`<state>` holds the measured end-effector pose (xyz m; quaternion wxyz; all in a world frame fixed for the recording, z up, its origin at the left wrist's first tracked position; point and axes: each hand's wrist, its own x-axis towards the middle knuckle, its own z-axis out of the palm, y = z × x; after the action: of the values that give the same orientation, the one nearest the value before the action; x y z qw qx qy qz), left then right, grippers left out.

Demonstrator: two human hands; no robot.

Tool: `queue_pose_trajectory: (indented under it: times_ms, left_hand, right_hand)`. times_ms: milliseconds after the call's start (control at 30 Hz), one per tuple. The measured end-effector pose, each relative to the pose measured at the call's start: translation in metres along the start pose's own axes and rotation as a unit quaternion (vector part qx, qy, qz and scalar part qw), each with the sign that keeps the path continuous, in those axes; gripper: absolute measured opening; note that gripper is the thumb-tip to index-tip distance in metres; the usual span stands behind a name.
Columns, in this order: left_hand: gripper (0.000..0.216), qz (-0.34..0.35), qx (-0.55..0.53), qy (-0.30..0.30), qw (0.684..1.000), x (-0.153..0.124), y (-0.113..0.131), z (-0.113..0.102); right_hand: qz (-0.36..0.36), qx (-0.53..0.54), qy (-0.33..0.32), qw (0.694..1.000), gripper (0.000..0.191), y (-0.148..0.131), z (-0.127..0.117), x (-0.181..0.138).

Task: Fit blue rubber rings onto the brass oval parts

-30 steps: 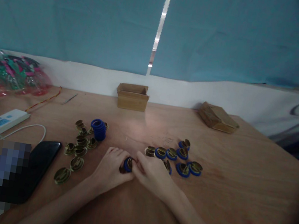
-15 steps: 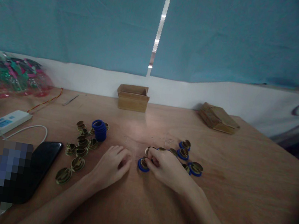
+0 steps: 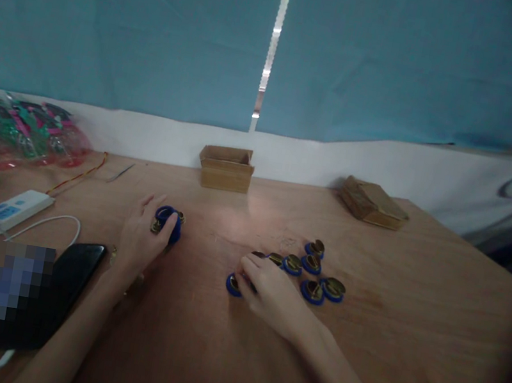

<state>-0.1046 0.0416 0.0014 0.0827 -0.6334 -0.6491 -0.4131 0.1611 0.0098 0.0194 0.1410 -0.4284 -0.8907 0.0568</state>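
Note:
My left hand (image 3: pixel 142 235) reaches round the stack of blue rings (image 3: pixel 175 232), its thumb against the near side and its fingers apart on the left. Several small gold round pieces lie around and under that hand, mostly hidden. My right hand (image 3: pixel 270 287) is closed, with bent fingers on a blue ring with a gold piece (image 3: pixel 234 284) that rests on the table. The fingertips are partly out of sight. Just beyond and to the right lie several more blue rings with gold pieces (image 3: pixel 313 291).
An open cardboard box (image 3: pixel 225 179) stands at the back middle, another cardboard box (image 3: pixel 373 203) at the back right. On the left are a black phone (image 3: pixel 71 279), a white power strip (image 3: pixel 23 206) with cables, and plastic-wrapped items (image 3: pixel 26 136) in a heap.
My left hand has moved left and away from me, from the middle of the table to the blue ring stack. My right hand has shifted slightly left together with the ring and gold piece.

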Motion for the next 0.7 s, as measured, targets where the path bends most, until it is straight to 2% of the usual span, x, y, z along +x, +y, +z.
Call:
queue_pose_trajectory:
  times_ms: [167, 267, 433, 700]
  left_hand:
    - [0.039, 0.001, -0.001, -0.045, 0.999, 0.002, -0.011, 0.003]
    - [0.035, -0.011, 0.003, -0.046, 0.999, 0.001, -0.010, 0.001]
    - [0.039, -0.007, -0.001, -0.041, 0.999, 0.001, -0.008, -0.001]
    - [0.038, -0.018, -0.020, -0.040, 0.999, -0.001, -0.004, 0.000]
  right_hand:
    - [-0.021, -0.033, 0.029, 0.999, 0.001, -0.006, 0.004, -0.001]
    - [-0.023, -0.056, 0.025, 0.998, 0.010, -0.007, 0.012, -0.002]
    - [-0.008, -0.105, 0.021, 0.994, 0.008, -0.005, 0.024, -0.001]
    - [-0.004, -0.114, 0.016, 0.993, 0.011, -0.003, 0.028, 0.000]
